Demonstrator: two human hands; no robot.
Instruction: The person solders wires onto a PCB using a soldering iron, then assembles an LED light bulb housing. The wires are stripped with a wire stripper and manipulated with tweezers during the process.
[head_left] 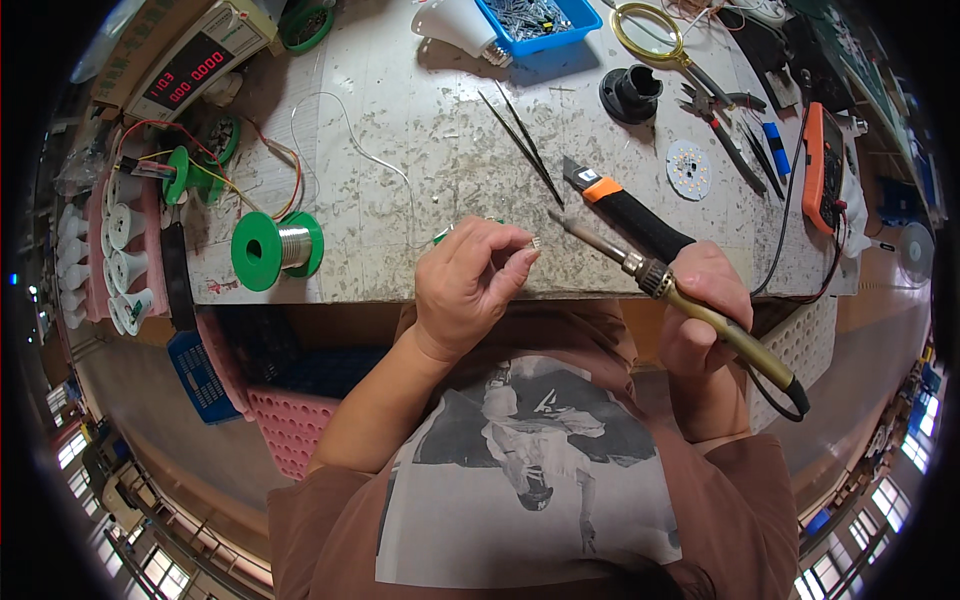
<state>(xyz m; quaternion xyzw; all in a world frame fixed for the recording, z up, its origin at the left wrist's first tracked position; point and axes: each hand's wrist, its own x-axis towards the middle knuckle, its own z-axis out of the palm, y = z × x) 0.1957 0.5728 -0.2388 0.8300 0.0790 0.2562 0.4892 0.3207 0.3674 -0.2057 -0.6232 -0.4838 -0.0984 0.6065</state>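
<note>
My right hand (708, 290) is wrapped round a soldering iron (742, 343) with an olive-gold handle. Its tip points up and left over the front of the bench. My left hand (465, 285) is closed in a pinch on a small pale piece (536, 242), too small to name, at the fingertips. A bit of green shows behind that hand. The iron's tip is a short way right of the piece, apart from it. Thin solder wire (375, 158) trails from behind my left hand across the bench. A green solder spool (262, 250) lies to its left.
Black tweezers (522, 140) and a utility knife (625, 212) lie ahead of the iron. Further right are a round LED board (689, 170), pliers (722, 135) and an orange multimeter (823, 165). A blue parts tray (545, 40) stands at the back, a red-lit meter (190, 75) far left.
</note>
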